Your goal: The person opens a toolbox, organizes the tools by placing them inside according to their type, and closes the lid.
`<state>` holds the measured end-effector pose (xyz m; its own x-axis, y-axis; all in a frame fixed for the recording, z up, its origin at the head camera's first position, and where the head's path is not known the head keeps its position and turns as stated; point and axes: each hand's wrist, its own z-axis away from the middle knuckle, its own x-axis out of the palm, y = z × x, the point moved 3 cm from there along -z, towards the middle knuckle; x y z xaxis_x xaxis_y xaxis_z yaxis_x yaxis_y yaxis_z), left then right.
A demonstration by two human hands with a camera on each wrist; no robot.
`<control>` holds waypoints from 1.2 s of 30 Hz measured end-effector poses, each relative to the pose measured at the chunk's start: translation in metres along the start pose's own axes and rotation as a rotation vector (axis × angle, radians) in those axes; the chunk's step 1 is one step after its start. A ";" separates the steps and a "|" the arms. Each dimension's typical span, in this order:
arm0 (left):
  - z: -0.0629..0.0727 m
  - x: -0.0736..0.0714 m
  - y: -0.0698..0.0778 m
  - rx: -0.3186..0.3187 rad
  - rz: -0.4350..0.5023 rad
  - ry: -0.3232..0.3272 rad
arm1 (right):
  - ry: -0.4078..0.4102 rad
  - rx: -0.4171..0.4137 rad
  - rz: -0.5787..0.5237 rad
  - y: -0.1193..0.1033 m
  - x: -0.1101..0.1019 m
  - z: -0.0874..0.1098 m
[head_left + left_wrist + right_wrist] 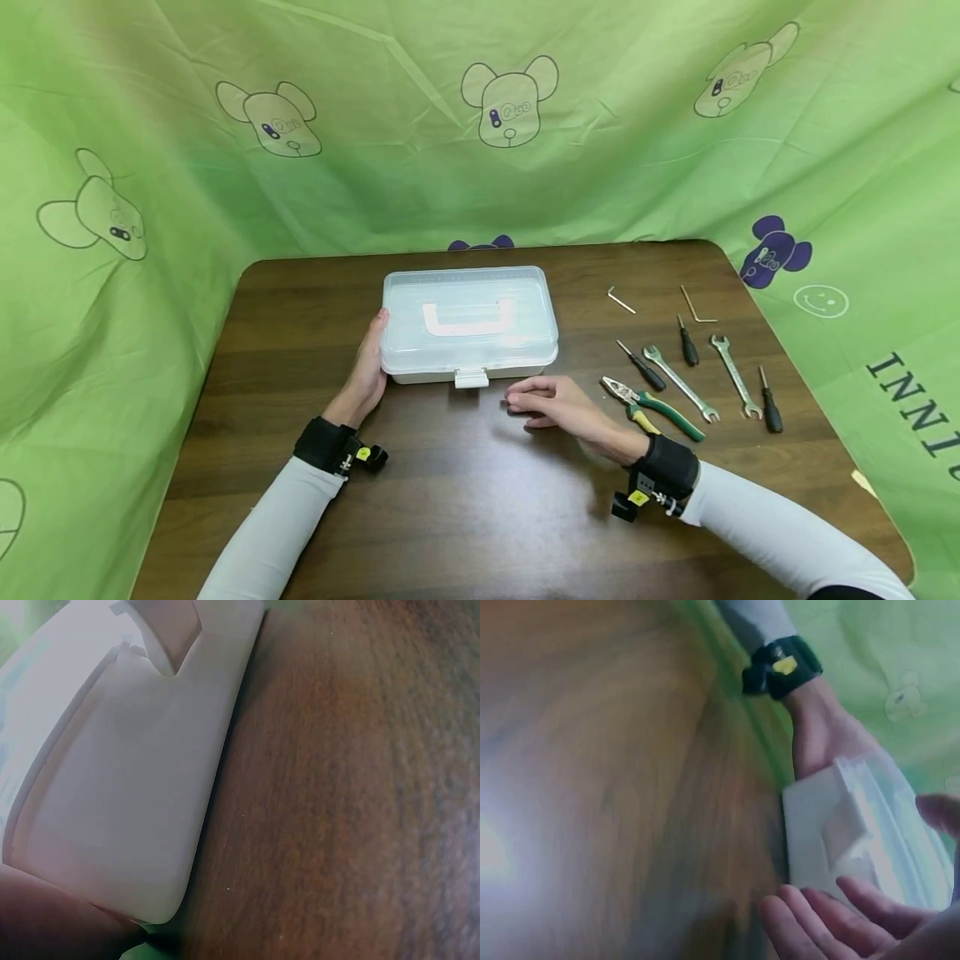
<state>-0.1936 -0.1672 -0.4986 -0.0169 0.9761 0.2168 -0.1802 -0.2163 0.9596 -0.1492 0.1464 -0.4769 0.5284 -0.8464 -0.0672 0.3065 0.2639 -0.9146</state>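
Our left hand (pixel 365 371) touches a translucent-lidded, white rectangular plastic box (pixel 471 325) on the brown wooden tabletop (pixel 450 500), its finger curl hidden; our right hand (pixel 558 407), loose, empty, sits near the box's front. Likely light and stiff: we'd clasp both ends.

Clear-lidded case (pixel 465 348) on a brown tabletop (pixel 465 500)
Left hand (pixel 366 367) against the case's left side, right hand (pixel 562 408) near its front right corner; farther right, pliers (pixel 637 400), two wrenches (pixel 681 385), three screwdrivers (pixel 688 347), two hex keys (pixel 622 301); behind, green cloth (pixel 375 192).
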 end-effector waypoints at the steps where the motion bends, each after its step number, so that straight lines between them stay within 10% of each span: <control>1: 0.000 0.000 0.000 0.001 0.000 -0.001 | 0.002 -0.025 0.056 -0.002 -0.003 0.002; 10: -0.001 0.000 0.002 0.017 0.008 -0.014 | -0.072 -0.275 0.454 -0.022 -0.027 0.012; 24: 0.000 0.001 0.002 0.003 -0.006 -0.012 | 0.030 -0.695 0.618 -0.075 -0.060 0.024; 36: -0.001 0.001 0.000 0.010 0.011 -0.019 | 0.089 -1.007 0.883 -0.082 -0.083 -0.011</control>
<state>-0.1946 -0.1667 -0.4985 0.0003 0.9731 0.2305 -0.1698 -0.2271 0.9590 -0.2272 0.1900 -0.4005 0.1807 -0.6080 -0.7731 -0.8402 0.3132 -0.4427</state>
